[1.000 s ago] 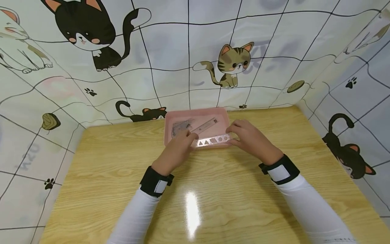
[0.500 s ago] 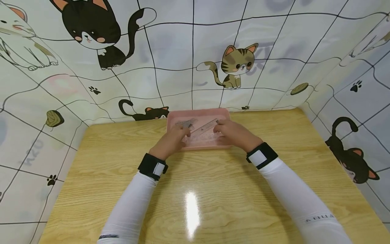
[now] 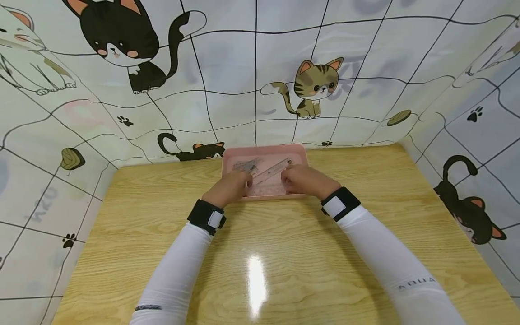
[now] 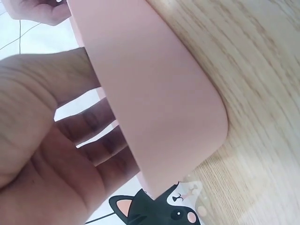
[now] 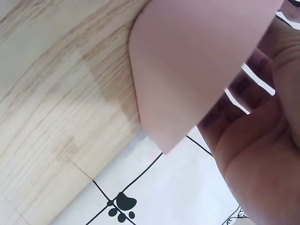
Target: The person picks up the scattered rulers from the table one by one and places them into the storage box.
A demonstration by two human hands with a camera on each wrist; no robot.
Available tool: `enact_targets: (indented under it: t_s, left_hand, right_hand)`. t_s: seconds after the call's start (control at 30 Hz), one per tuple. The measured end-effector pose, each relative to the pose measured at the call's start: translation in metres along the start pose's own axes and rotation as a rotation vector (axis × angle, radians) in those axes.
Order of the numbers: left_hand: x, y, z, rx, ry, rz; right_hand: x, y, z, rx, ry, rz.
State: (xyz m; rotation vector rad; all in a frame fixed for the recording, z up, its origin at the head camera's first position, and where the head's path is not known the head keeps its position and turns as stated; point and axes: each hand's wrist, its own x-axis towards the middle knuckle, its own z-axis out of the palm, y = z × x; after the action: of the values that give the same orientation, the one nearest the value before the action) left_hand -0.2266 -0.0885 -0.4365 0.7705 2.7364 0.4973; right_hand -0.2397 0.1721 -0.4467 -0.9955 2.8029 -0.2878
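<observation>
A shallow pink tray (image 3: 266, 197) stands at the back edge of the table. My left hand (image 3: 229, 187) reaches over its front left side, fingers down inside. Over the front right side, my right hand (image 3: 309, 181) dips its fingers in too. Between the hands a faint clear strip lies on the tray floor. Behind it, a clear ruler (image 3: 273, 171) lies slantwise, with greyish see-through pieces (image 3: 245, 165) at the back left. In both wrist views the tray's outer wall (image 4: 150, 89) hides the fingertips, so I cannot tell whether they pinch the strip.
The wood-grain table (image 3: 227, 271) stretches in front of the tray, with a bright light reflection on it. A cat-printed wall covering (image 3: 227, 108) rises right behind the tray and along both sides.
A second ago both hands held a clear ruler with cut-out shapes by its ends over the tray's front. It has gone down into the tray, and the hands have moved inward and lower.
</observation>
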Motion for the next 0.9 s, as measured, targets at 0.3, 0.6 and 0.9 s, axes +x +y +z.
enact_targets:
  t_s: [0.3, 0.6, 0.9]
  left_hand:
    - [0.005, -0.002, 0.004, 0.003, -0.035, -0.023]
    - [0.008, -0.001, 0.006, 0.041, -0.051, -0.039]
    - [0.0, -0.004, 0.006, -0.036, 0.014, -0.072]
  right_hand:
    - [0.005, 0.001, 0.007, 0.081, -0.047, 0.019]
    - [0.006, 0.001, 0.01, 0.112, -0.06, 0.044]
    - [-0.004, 0.0, 0.004, 0.125, 0.002, 0.04]
